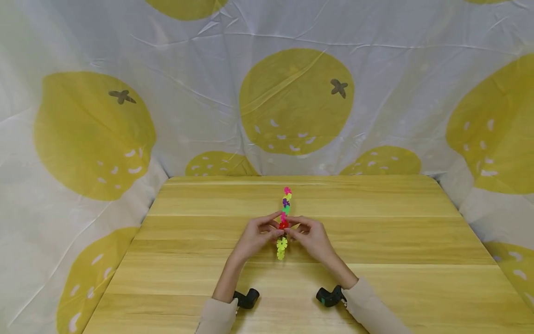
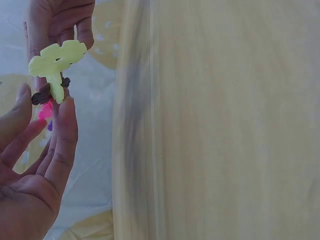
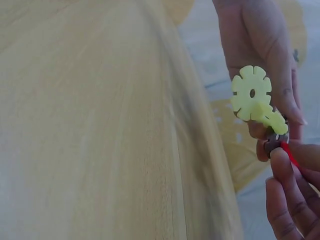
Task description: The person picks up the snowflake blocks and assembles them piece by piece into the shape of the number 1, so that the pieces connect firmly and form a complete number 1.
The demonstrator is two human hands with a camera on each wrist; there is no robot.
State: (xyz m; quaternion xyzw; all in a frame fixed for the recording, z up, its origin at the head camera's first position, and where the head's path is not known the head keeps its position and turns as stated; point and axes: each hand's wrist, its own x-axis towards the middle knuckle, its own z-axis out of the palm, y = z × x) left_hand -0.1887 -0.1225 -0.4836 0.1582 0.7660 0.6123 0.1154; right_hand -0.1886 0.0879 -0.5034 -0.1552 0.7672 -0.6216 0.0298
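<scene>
A chain of flower-shaped plastic snowflake discs (image 1: 282, 243) is held between both hands above the table, its pieces linked edge to edge. Yellow discs (image 3: 251, 94) form the near end; pink, purple, green and another yellow lie toward the far end. My left hand (image 1: 255, 235) pinches the chain's middle from the left, around the red disc (image 1: 283, 225). From the right, my right hand (image 1: 314, 235) pinches the same stretch with thumb and fingers. Next to the red piece, a dark brown disc (image 3: 272, 144) sits between the fingertips, partly hidden by them in the wrist views.
The wooden table (image 1: 400, 232) spreads under both hands. A white cloth with yellow lemon prints (image 1: 296, 102) hangs behind and beside it. Black devices (image 1: 247, 299) are strapped at both wrists, near the beige sleeves (image 1: 373, 308).
</scene>
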